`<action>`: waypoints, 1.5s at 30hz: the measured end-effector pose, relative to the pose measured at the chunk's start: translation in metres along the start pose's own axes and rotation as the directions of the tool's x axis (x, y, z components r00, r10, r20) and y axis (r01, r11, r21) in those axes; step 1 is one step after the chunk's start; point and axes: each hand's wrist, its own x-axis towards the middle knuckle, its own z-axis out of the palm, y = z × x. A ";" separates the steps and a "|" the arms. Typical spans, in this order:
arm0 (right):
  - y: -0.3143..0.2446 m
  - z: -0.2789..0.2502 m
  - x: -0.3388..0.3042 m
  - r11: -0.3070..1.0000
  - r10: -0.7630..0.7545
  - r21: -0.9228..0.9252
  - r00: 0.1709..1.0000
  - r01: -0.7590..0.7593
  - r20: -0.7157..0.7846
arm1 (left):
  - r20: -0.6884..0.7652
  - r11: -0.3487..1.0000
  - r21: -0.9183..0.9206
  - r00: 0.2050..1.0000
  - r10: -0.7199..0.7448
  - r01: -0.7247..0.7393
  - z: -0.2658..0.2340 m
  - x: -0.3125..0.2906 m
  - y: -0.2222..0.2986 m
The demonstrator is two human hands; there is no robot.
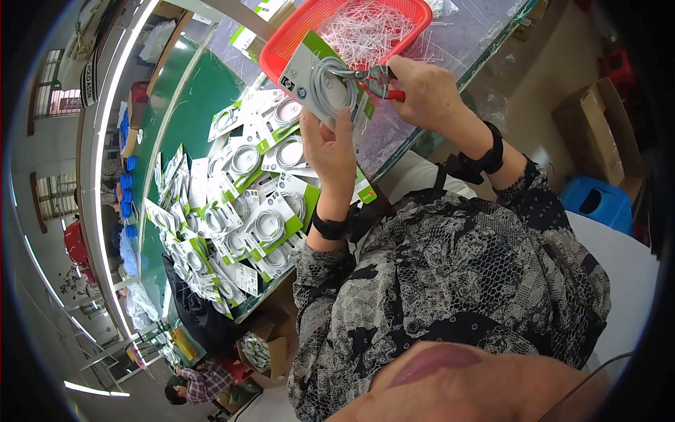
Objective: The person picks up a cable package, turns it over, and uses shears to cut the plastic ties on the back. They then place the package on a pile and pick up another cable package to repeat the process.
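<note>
My left hand grips the lower edge of a green and white card that carries a coiled pale grey cable. My right hand is closed around red-handled pliers. Their metal jaws reach over the coil at the upper part of the card; whether they touch a tie there is too small to tell. To the left of my left hand lies a large heap of similar carded cables.
A red basket full of thin white plastic ties stands beyond my hands. The bench has a green top. A blue stool and a cardboard box are at the right. Another person is at the lower left.
</note>
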 end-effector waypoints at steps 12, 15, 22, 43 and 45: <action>0.020 -0.022 0.047 0.849 -0.432 0.189 0.854 0.493 -0.289 | 0.084 0.978 -0.101 0.981 -0.174 0.182 -0.002 0.001 -0.001; 0.027 -0.033 0.054 0.761 -0.620 0.031 0.740 0.648 -0.261 | 0.205 0.960 -0.044 0.943 -0.262 0.276 0.002 0.003 0.001; 0.028 -0.021 0.044 0.672 -0.740 0.005 0.671 0.741 -0.046 | 0.443 0.819 -0.272 0.821 -0.359 0.505 -0.019 0.004 -0.009; -0.008 0.029 0.068 0.919 -0.280 0.243 0.949 0.309 -0.145 | -0.264 0.472 0.154 0.497 -0.827 0.868 -0.302 -0.366 0.081; -0.013 0.035 0.047 0.923 -0.215 0.317 0.976 0.217 -0.042 | -0.278 0.339 0.293 0.419 -0.864 0.894 -0.295 -0.398 0.079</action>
